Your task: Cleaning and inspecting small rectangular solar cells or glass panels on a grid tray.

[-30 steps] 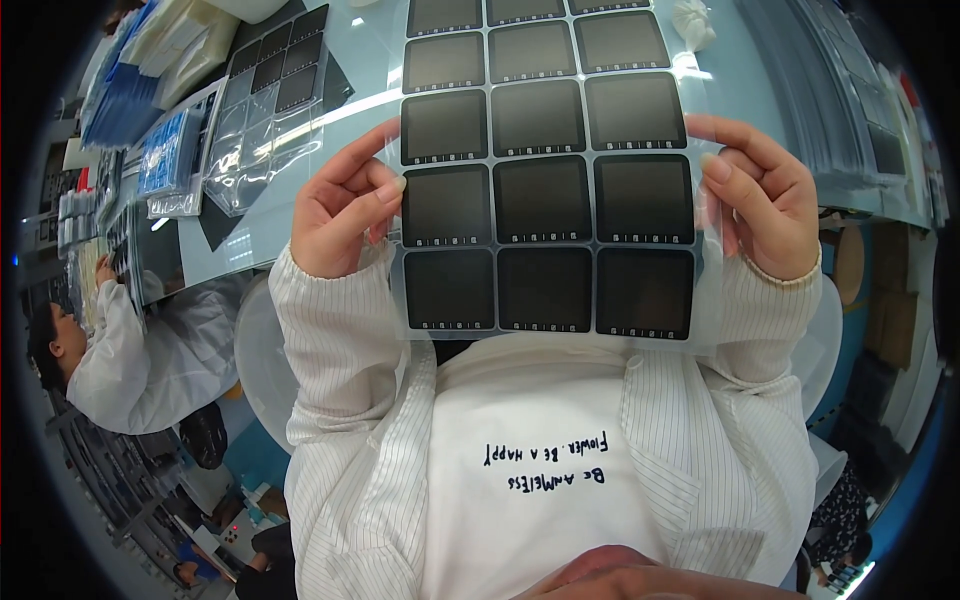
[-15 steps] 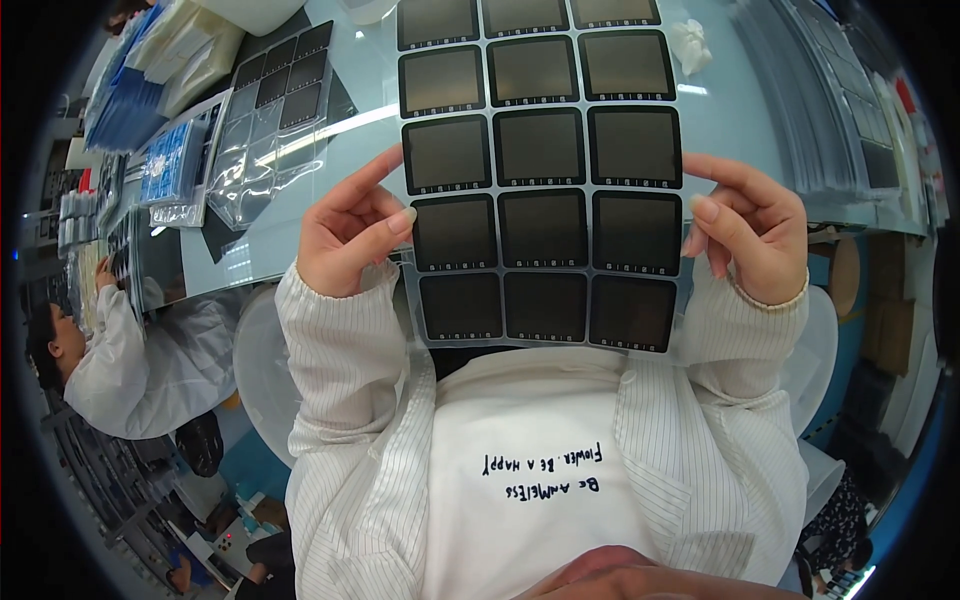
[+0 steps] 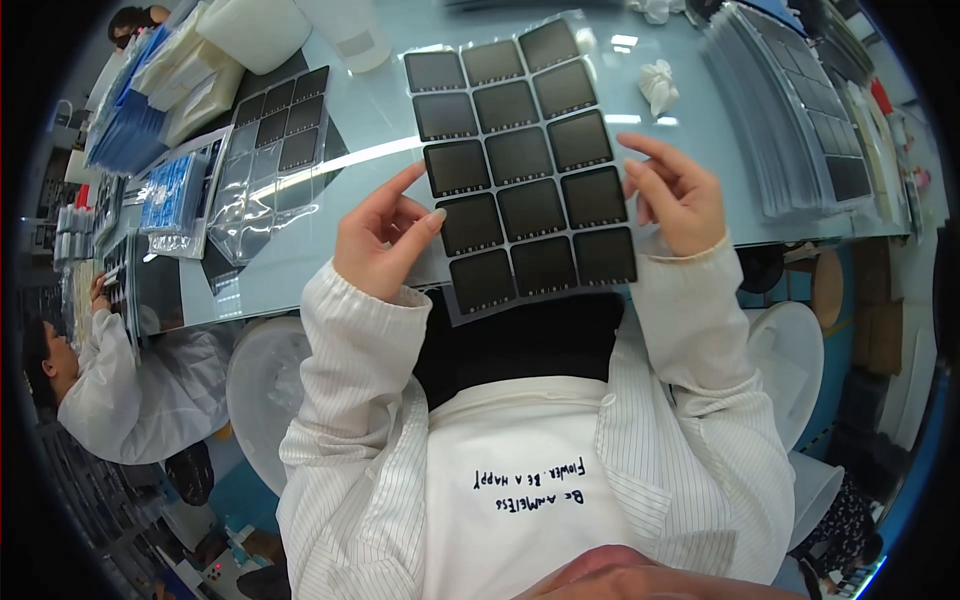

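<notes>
- Left fingers (image 3: 400, 187): nearly closed, thumb over the front face at the left edge of the panel sheet (image 3: 518, 157), index stretched along that edge. They have hold of it.
- Right fingers (image 3: 655, 150): thumb and index slightly parted, tips right at the opposite edge. Can't tell whether they grip it or sit just beside it.
- Panel sheet: between the two sets of fingers, five rows of three dark panels, tilted. Lower end hangs past the near edge of the worktop (image 3: 310, 235), nearer the body than the fingers; upper end reaches well beyond them.
- Crumpled white tissue (image 3: 658, 88): on the worktop, beyond the right fingers.
- Stack of clear sheets (image 3: 765, 125): right of the right fingers, well apart.
- Clear pocket sheet (image 3: 233, 188): left of the left fingers, on the worktop, dark panels in its far part.
- Blue pack (image 3: 168, 200): farther left of the left fingers, past the pocket sheet.
- Translucent cup (image 3: 355, 40): beyond the left fingers, toward the far side.
- White tub (image 3: 268, 400): below and left of the left fingers, off the worktop.
- Co-worker (image 3: 130, 400): far left of the left fingers, white sleeve, one hand raised.
</notes>
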Demonstrator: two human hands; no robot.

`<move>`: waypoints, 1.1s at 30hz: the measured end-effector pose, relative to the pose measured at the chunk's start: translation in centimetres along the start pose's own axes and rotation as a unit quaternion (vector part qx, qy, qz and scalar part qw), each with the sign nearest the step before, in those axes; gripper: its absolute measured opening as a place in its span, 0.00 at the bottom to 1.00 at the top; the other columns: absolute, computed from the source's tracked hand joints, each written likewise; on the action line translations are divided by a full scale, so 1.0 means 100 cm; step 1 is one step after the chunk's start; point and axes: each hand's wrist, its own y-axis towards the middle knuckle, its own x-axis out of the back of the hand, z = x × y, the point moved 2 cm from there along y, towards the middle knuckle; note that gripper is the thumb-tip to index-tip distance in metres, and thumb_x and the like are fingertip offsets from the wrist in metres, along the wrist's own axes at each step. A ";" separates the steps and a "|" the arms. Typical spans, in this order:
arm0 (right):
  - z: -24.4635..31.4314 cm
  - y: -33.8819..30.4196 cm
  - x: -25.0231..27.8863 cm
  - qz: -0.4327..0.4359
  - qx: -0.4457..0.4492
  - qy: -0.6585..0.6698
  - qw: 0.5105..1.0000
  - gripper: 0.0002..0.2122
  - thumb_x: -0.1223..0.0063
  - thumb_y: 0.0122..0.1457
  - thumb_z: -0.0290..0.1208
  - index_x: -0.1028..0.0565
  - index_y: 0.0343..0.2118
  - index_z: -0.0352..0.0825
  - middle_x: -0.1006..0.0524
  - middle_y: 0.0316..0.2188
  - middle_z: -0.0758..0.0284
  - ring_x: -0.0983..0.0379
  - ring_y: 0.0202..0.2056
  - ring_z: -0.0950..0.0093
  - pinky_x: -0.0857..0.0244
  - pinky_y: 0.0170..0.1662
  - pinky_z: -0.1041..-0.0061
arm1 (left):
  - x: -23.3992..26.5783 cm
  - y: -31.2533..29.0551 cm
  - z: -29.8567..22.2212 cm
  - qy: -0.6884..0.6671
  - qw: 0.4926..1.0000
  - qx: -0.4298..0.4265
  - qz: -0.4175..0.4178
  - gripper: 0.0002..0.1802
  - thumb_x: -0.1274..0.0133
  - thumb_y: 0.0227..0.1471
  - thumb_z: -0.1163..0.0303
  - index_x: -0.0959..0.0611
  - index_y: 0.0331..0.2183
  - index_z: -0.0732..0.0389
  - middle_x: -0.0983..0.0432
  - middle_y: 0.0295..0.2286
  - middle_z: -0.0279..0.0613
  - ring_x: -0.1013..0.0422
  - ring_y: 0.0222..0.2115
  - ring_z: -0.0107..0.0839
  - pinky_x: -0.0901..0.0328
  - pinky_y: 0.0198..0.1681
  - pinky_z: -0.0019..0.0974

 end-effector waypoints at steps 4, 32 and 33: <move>-0.025 -0.010 0.001 0.122 -0.012 0.021 0.992 0.36 0.35 0.47 0.34 0.40 0.58 0.32 0.30 0.40 0.69 0.35 0.30 0.86 0.40 0.30 0.87 | -0.011 0.005 0.001 0.095 0.994 -0.035 -0.026 0.26 0.43 0.48 0.74 0.28 0.51 0.66 0.27 0.20 0.30 0.38 0.18 0.14 0.41 0.22 0.20; 0.074 -0.044 0.242 -0.501 0.207 -0.063 0.838 0.15 0.42 0.53 0.22 0.29 0.44 0.31 0.24 0.32 0.71 0.30 0.27 0.83 0.36 0.30 0.85 | -0.010 -0.007 -0.008 0.143 0.988 -0.057 -0.027 0.11 0.47 0.51 0.73 0.20 0.39 0.64 0.31 0.18 0.31 0.39 0.17 0.18 0.44 0.20 0.22; 0.062 -0.041 0.274 -0.485 0.210 -0.046 0.848 0.15 0.43 0.53 0.22 0.30 0.45 0.32 0.24 0.32 0.71 0.29 0.27 0.82 0.35 0.30 0.84 | -0.010 -0.007 -0.007 0.145 0.987 -0.058 -0.026 0.11 0.47 0.51 0.73 0.20 0.39 0.64 0.31 0.18 0.31 0.39 0.17 0.18 0.44 0.20 0.22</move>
